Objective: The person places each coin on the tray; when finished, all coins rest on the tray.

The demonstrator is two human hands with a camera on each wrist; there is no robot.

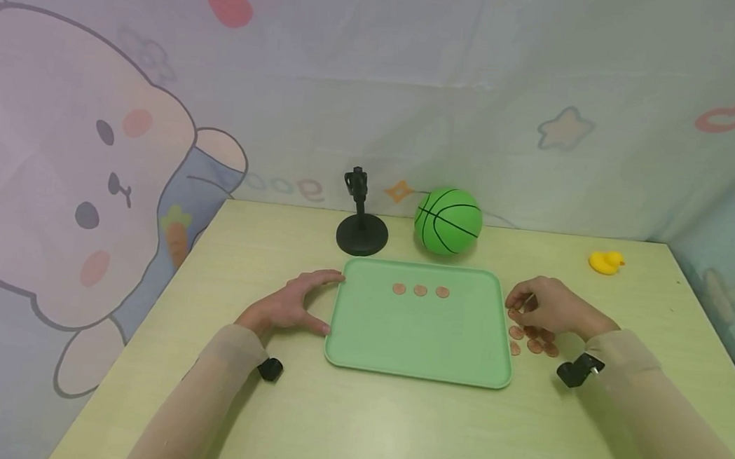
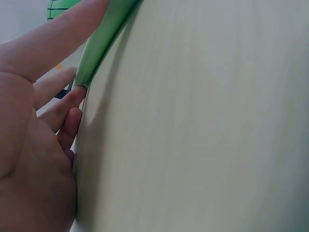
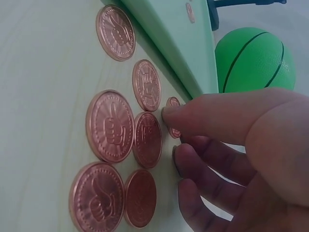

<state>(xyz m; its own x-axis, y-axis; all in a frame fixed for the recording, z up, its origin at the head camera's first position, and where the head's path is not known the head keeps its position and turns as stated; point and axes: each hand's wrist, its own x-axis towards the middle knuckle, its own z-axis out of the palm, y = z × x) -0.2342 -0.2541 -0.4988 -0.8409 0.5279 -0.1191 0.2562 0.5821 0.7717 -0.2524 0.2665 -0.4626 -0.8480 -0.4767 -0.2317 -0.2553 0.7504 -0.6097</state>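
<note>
Now right hand (image 1: 548, 312) fingertips (image 3: 169, 113) pinch, apparently, a small embossed copper coin (image 3: 173, 104) beside smooth green tray (image 1: 420, 348); ridged coins (image 3: 110, 126) lie below. Left hand (image 1: 290, 303), fingers straight, braces the tray's rounded rim.

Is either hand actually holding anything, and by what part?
Left hand steadies the green tray at its left edge. Right hand fingers a copper coin; a grip can't be told.

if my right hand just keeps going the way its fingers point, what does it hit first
Most likely the small copper coin at the fingertips of the right hand, and right behind it the rim of the pale green plastic tray. Whether the fingertip already touches that coin is unclear.
</note>
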